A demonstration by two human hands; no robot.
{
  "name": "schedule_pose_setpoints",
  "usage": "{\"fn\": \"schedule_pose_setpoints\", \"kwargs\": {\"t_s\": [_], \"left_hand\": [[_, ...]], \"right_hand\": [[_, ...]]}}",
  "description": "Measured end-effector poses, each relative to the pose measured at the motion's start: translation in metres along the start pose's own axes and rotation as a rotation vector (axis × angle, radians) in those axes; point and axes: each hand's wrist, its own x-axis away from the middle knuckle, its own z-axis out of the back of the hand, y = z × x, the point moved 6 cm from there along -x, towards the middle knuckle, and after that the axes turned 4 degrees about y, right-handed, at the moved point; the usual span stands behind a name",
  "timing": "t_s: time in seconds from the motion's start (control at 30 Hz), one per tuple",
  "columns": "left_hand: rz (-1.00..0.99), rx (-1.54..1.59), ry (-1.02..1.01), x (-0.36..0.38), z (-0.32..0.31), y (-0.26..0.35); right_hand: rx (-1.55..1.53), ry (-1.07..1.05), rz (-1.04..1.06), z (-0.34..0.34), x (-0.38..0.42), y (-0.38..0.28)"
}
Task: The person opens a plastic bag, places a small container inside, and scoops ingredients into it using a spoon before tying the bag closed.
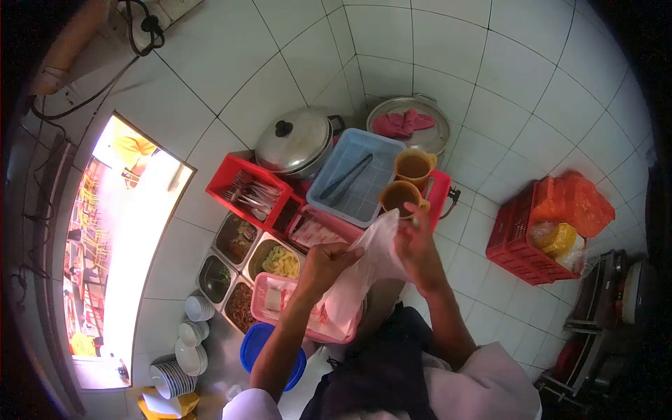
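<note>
A thin, whitish plastic bag is stretched between my two hands, above the pink basket. My left hand is closed, pinching the bag's left edge. At its right edge, my right hand has the thumb against the plastic, with the upper fingers raised and slightly blurred. Below lies a pink basket with white and red printed wrappers in it. Just beyond the right fingertips stand two tan mugs with brownish insides.
Metal food pans sit left of the basket, by a blue lid. Behind are a red cutlery box, a blue tray holding tongs and a lidded pot. White bowls stand left; a red crate stands right.
</note>
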Motion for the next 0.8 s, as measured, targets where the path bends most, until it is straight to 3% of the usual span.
{"fn": "schedule_pose_setpoints", "kwargs": {"t_s": [0.1, 0.3, 0.43, 0.5, 0.57, 0.63, 0.73, 0.8], "left_hand": [[0.093, 0.173, 0.030, 0.003, -0.006, 0.004], [0.062, 0.277, 0.083, -0.003, 0.000, -0.025], [0.113, 0.717, 0.169, -0.011, 0.005, -0.031], [0.175, 0.967, 0.190, -0.016, 0.003, -0.022], [0.122, 0.933, 0.132, -0.031, 0.007, -0.047], [0.078, 1.000, 0.078, -0.026, 0.005, -0.010], [0.097, 0.970, 0.137, -0.019, 0.010, 0.004], [0.008, 0.904, 0.162, -0.027, 0.022, -0.015]], "right_hand": [[0.115, -0.113, 0.011, -0.010, 0.008, 0.006], [0.147, -0.257, 0.042, -0.015, 0.015, -0.001], [0.146, -0.270, 0.059, -0.020, 0.014, 0.006], [0.084, -0.140, 0.018, -0.018, -0.004, 0.031], [0.094, -0.026, -0.017, -0.019, -0.014, 0.039], [0.170, 0.072, -0.038, -0.021, -0.024, 0.036], [0.222, 0.140, 0.127, -0.018, -0.040, 0.036], [0.213, 0.168, 0.166, -0.010, -0.046, 0.039]]}}
